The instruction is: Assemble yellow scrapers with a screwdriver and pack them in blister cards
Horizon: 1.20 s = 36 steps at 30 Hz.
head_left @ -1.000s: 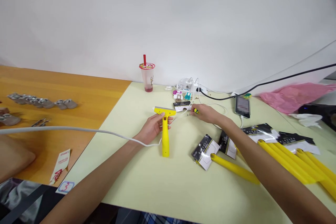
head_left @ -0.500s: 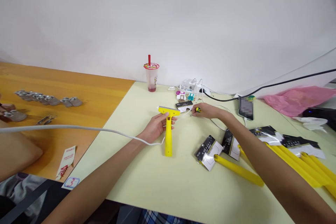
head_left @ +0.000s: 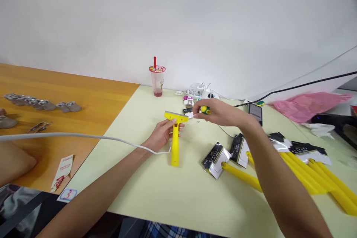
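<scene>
My left hand (head_left: 162, 134) is closed round the neck of a yellow scraper (head_left: 175, 143), thumb on the front of its wide head. The scraper stands head up, with a metal blade along the top edge and two small screws in the head. My right hand (head_left: 223, 111) is to the right of the scraper head, apart from it. Its fingers are closed on a screwdriver with a yellow and green handle (head_left: 205, 110); its tip is hidden. Behind that hand, a black-and-white card (head_left: 188, 112) lies partly covered.
More yellow handles (head_left: 242, 176) and black-and-white packets (head_left: 216, 160) lie at the right. A drink cup (head_left: 157, 81), a power strip (head_left: 196, 90), a phone (head_left: 255, 112) and a pink bag (head_left: 309, 105) are further back. A grey cable (head_left: 119, 139) crosses my left forearm.
My right hand has lifted off the tabletop near the card with the screwdriver in it, coming a little towards the scraper. My left hand still holds the scraper. The view has shifted slightly.
</scene>
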{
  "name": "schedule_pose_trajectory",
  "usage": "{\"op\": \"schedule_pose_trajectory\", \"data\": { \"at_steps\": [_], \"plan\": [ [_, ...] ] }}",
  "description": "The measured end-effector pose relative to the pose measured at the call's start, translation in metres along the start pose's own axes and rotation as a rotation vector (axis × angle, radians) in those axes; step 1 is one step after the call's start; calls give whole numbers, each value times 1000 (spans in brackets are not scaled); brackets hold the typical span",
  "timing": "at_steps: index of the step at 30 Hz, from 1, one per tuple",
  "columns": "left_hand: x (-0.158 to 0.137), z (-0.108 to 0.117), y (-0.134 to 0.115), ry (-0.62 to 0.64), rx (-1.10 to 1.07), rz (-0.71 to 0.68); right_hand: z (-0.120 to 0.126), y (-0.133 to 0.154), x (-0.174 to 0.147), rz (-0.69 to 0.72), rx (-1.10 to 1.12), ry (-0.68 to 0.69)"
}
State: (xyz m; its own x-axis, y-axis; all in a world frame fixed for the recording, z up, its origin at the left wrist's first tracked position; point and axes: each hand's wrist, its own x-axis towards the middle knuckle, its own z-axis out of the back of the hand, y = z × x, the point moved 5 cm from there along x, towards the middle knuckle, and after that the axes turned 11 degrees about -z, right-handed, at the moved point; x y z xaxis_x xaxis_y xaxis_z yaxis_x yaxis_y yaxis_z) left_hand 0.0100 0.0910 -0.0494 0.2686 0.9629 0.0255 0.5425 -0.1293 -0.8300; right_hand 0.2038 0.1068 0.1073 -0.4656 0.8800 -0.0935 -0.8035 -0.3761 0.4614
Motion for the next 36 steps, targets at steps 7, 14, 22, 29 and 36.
{"op": "schedule_pose_trajectory", "data": {
  "at_steps": [7,14,22,29,36],
  "plan": [
    [-2,0,-3,2,27,-4,-46,3,41,28,-98,79],
    [-3,-2,-3,-19,45,15,-48,2,45,4,-78,48],
    [-8,-4,-2,55,84,55,-41,-9,44,-50,98,121],
    [-9,-1,3,122,147,51,-41,-21,41,-110,92,223],
    [-12,-6,3,149,154,102,-37,-22,35,-107,70,276]
  ]
}}
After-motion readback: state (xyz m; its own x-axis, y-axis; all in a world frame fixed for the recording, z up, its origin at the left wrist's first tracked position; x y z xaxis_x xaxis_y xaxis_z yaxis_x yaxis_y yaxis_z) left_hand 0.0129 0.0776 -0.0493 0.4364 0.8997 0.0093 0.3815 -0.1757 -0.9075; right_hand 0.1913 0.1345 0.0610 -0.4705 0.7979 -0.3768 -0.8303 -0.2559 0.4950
